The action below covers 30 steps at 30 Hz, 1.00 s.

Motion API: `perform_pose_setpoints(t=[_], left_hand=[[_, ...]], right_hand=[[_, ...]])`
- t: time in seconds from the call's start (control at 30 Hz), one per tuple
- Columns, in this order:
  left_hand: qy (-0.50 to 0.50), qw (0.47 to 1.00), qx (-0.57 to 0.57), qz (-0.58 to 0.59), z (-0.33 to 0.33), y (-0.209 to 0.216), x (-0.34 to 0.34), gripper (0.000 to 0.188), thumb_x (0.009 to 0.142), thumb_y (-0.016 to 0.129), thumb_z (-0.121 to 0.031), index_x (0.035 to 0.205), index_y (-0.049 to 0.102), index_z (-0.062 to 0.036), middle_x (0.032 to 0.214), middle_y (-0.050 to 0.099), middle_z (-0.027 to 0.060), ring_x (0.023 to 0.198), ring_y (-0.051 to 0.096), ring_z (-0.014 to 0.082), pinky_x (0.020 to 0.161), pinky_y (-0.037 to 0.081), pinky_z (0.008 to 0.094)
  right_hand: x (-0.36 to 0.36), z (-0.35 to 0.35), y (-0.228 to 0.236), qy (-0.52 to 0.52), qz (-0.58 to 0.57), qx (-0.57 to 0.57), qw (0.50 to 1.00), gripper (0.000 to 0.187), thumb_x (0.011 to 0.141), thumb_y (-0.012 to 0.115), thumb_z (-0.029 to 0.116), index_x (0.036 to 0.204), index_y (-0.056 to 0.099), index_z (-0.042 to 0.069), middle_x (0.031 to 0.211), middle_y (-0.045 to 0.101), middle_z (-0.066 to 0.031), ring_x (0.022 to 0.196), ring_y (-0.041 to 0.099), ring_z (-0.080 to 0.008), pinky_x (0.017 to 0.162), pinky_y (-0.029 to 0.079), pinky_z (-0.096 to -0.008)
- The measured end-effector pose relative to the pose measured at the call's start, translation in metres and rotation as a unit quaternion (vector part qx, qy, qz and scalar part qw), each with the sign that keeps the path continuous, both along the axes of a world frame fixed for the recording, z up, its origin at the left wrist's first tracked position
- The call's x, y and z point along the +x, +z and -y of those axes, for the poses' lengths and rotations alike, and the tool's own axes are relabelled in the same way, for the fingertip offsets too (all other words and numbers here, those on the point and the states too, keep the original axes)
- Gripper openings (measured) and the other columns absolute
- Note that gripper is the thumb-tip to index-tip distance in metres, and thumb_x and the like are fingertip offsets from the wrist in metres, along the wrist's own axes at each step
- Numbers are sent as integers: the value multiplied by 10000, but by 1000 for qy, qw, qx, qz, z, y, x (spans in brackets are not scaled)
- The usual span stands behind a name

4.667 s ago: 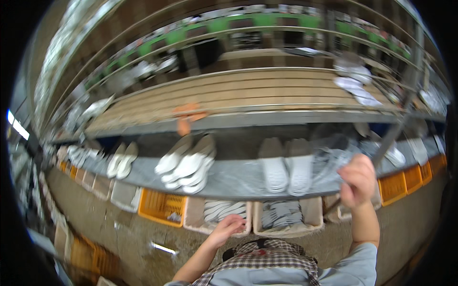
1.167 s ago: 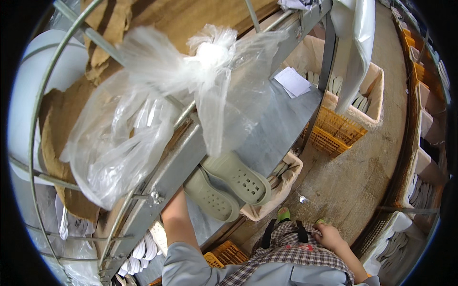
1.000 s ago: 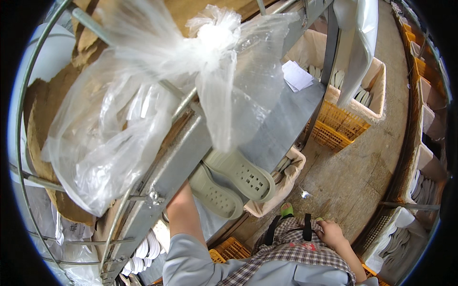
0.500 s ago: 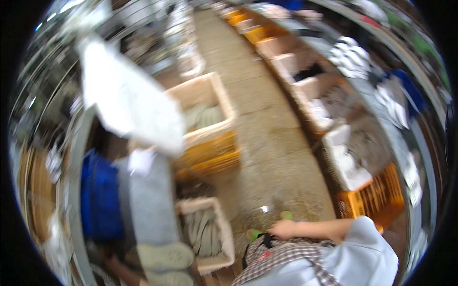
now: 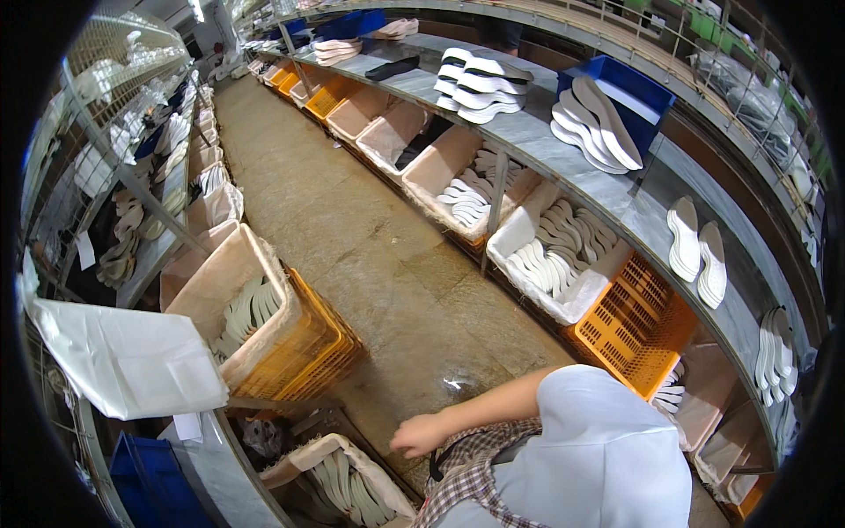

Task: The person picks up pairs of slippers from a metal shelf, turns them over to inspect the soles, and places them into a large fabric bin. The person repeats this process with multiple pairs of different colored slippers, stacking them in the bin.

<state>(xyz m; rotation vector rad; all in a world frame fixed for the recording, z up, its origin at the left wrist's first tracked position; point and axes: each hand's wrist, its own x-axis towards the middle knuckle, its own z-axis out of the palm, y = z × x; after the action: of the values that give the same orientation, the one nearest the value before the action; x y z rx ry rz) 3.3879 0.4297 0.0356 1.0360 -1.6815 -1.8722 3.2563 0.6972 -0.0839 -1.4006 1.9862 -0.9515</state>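
My right hand (image 5: pixel 418 436) hangs in front of the checked apron, above the wet floor. Its fingers are loosely bent, and nothing shows in them. It is nearest to a cloth-lined basket (image 5: pixel 308 458) of grey-green shoe soles (image 5: pixel 348 488) at the lower left. My left hand is out of view. White shoe soles (image 5: pixel 480 84) stand stacked on the long grey shelf to the right, with several larger soles (image 5: pixel 598 128) leaning by a blue bin (image 5: pixel 656 110). A pair of white soles (image 5: pixel 685 238) lies nearer on that shelf.
An orange crate (image 5: pixel 634 308) and lined baskets (image 5: pixel 563 308) of soles line the right side under the shelf. Stacked orange crates (image 5: pixel 308 343) narrow the aisle (image 5: pixel 387 255) at left. A white sheet (image 5: pixel 132 361) juts out above a blue bin (image 5: pixel 154 480).
My view has swung to the right and sharpened. The right-hand shelf shows more fully. The large pale soles and my left forearm at the lower left have left the picture.
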Motion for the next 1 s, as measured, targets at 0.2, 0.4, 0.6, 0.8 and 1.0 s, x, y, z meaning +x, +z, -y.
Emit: perform_pose_setpoints(t=[0.2,0.4,0.6,0.8,1.0], left_hand=[[-55,995,63,50,-89,12,13,606,743,658,-32,1309,443,-45,1138,589,114,1003,588,285,880,487,403],[-120,985,104,67,-157,32,21,682,711,687,-6,1335,414,-49,1135,585,111,997,596,281,871,495,397],[-250,952,174,-19,-179,45,-11,760,680,715,21,1360,385,-53,1132,582,108,991,605,277,862,502,390],[-206,947,167,-179,-173,40,-98,462,928,466,-188,1351,372,-30,1220,551,149,1050,592,266,878,514,410],[-104,924,349,-116,-182,23,-99,348,957,459,-203,1227,504,13,1145,602,163,1009,615,263,865,520,379]], right_hand=[[-31,54,56,20,345,-132,929,545,900,608,351,1290,438,11,1077,625,-97,1006,593,-197,835,476,-322],[-16,43,106,-51,606,-369,703,993,813,537,666,1487,95,86,1482,288,-99,1338,314,-225,1096,279,-395],[-57,-43,111,22,721,-293,627,811,823,518,614,1370,377,32,1308,490,-184,1164,518,-243,990,428,-386],[-41,-62,124,-67,767,-257,584,715,846,503,549,1352,415,51,1278,525,-167,1101,551,-244,952,440,-380],[-51,-67,124,-193,769,-155,590,639,893,413,484,1341,423,28,1300,503,-189,1174,510,-289,997,412,-441]])
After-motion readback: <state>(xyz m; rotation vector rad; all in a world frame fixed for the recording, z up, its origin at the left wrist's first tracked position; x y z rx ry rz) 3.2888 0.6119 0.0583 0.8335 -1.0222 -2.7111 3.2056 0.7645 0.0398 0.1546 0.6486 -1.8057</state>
